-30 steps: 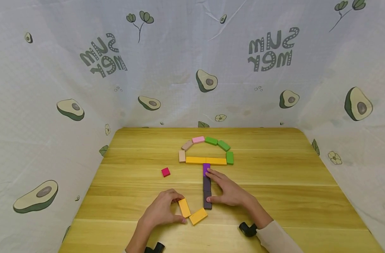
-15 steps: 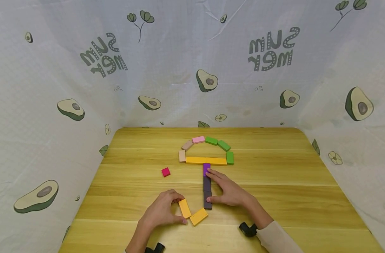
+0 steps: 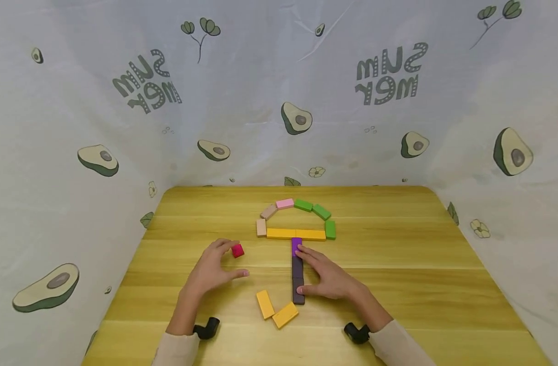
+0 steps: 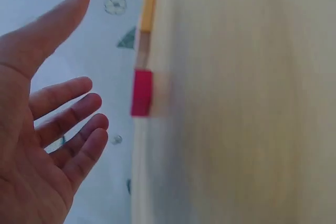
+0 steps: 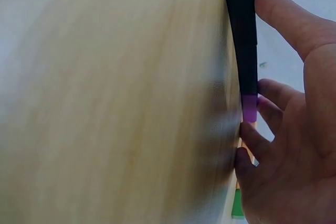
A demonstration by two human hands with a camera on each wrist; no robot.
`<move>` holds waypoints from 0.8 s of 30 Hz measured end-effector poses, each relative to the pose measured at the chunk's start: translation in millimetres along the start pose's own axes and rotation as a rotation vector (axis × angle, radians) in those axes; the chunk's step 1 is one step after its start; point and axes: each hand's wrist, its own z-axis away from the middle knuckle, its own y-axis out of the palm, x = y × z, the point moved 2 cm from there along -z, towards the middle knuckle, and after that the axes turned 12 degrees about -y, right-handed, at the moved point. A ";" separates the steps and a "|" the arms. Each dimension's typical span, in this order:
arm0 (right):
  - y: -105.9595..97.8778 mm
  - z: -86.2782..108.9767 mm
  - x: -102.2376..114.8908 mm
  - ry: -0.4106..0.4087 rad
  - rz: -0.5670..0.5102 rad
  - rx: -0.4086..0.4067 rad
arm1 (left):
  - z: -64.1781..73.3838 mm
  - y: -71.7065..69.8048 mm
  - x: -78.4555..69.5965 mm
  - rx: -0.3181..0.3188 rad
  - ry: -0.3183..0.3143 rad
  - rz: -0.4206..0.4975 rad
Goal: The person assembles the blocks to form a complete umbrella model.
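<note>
In the head view my left hand (image 3: pixel 208 272) hovers with thumb and fingers spread, its fingertips right at a small red cube (image 3: pixel 238 251). The left wrist view shows nothing in that hand, with the red cube (image 4: pixel 142 93) beyond the fingertips. My right hand (image 3: pixel 329 275) lies along a column of blocks. Its fingertips touch the purple block (image 3: pixel 296 243) at the top, and its thumb touches the lower black block (image 3: pixel 298 298). Between them sits another black block (image 3: pixel 297 268). Two loose yellow blocks (image 3: pixel 265 305) lie angled between the hands, nearer the person.
Above the column, two yellow blocks (image 3: pixel 281 233) form a horizontal bar. An arch of tan (image 3: pixel 269 211), pink (image 3: pixel 285 204) and green blocks (image 3: pixel 321 211) curves over it. A white avocado-print cloth (image 3: pixel 242 91) encloses the wooden table (image 3: pixel 398 244) at the back and sides.
My left hand has let go of the left loose yellow block and moved up and left to the red cube. The right hand stays on the column. The view has shifted slightly.
</note>
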 end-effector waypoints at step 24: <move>-0.5 -1.3 -0.4 0.014 -0.015 0.014 | -29.7 13.5 8.6 0.039 0.033 0.078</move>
